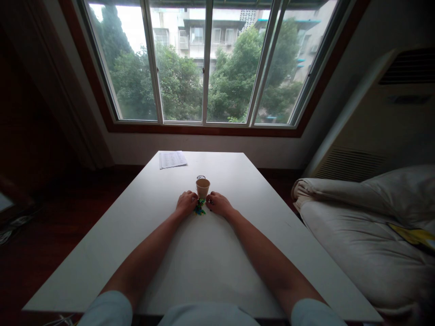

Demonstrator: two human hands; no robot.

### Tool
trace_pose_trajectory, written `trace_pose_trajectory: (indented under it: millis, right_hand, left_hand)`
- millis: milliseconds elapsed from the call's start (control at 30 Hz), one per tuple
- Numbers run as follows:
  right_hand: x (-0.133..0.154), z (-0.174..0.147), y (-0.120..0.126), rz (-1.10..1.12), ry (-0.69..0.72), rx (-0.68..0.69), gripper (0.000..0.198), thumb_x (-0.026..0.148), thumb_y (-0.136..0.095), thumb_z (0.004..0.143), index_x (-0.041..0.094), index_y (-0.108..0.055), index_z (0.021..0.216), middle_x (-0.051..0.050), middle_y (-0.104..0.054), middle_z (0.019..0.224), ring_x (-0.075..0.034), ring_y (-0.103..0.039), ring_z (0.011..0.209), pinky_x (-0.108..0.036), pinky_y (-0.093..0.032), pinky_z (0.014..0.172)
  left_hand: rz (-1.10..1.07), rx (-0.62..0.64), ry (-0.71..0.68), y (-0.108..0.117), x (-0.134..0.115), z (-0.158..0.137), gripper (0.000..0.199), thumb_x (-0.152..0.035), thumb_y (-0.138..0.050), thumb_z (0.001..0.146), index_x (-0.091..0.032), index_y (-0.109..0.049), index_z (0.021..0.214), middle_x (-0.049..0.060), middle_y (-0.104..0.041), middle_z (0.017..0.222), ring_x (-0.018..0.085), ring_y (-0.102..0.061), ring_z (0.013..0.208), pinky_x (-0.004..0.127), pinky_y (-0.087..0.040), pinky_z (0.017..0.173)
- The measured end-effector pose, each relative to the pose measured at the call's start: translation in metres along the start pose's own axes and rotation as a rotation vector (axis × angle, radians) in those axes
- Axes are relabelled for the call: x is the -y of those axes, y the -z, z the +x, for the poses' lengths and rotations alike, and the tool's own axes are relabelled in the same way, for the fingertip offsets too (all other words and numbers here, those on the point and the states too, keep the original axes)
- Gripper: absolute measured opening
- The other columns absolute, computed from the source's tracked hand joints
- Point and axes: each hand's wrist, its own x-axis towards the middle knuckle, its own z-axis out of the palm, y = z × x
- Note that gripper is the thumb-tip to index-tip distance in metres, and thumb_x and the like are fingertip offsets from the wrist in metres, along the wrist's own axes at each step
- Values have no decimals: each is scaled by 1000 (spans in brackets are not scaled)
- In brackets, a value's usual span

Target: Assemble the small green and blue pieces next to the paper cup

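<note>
Centrally, one small pile of green, blue and yellow pieces (pixel 200 209) lies on the one white tabletop (pixel 210 262), between two hands; its pieces are too small and crowded to count. The left hand (pixel 186 202) is just beside it on one side, the right hand (pixel 218 203) on the other, both with fingers curled; whether either grips a piece, I cannot tell. One brown cup (pixel 203 187) stands upright, mouth up, right behind the pile. One dark, thin, looped thing (pixel 200 177) shows behind the cup. Farther off, near the far left corner, lie some papers (pixel 172 159), overlapping, their number unclear. Beyond the tabletop is one window (pixel 205 90) with four panes; to the right, one pale cushion (pixel 340 244) bears one yellow-and-dark item (pixel 409 235).
</note>
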Motion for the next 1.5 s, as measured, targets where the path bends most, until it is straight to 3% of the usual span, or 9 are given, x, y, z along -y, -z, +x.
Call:
trace_pose_trajectory:
  millis: [333,533,667,900,1500]
  right_hand:
    - [-19,4,12,6,-75,121,16,32,-65,88,24,-72,101,-2,-69,94,-16,-61,84,-24,-39,71]
    - [-12,2,17,90,16,198,29,38,-72,82,25,-72,108,-1,-71,93,-16,-62,80,-23,-39,68]
    - [-9,-1,15,82,65,180,31,35,-73,80,24,-71,109,-2,-69,97,-16,-62,81,-22,-40,70]
    - [-6,2,9,11,31,163,21,24,-66,85,23,-70,106,-4,-69,100,-16,-62,86,-23,-39,74]
    - [-8,2,-5,60,48,45,17,23,-65,83,24,-66,100,-2,-66,97,-15,-58,80,-24,-34,68]
  left_hand:
    - [-5,6,14,1,-1,0,23,-30,-57,90,-23,-76,102,8,-70,109,21,-59,103,30,-44,91]
    - [-7,0,-1,-2,2,1,22,-27,-58,89,-23,-76,101,8,-69,110,21,-59,102,30,-43,90]
    - [-2,-2,2,-4,3,2,22,-27,-57,89,-22,-75,102,7,-69,110,21,-58,102,30,-43,90]
    - [12,-17,-22,-5,4,2,22,-29,-57,90,-23,-76,100,7,-69,107,21,-59,101,30,-43,88]
    - [6,1,2,-4,3,2,24,-31,-57,91,-22,-76,101,8,-69,110,21,-59,103,30,-43,87]
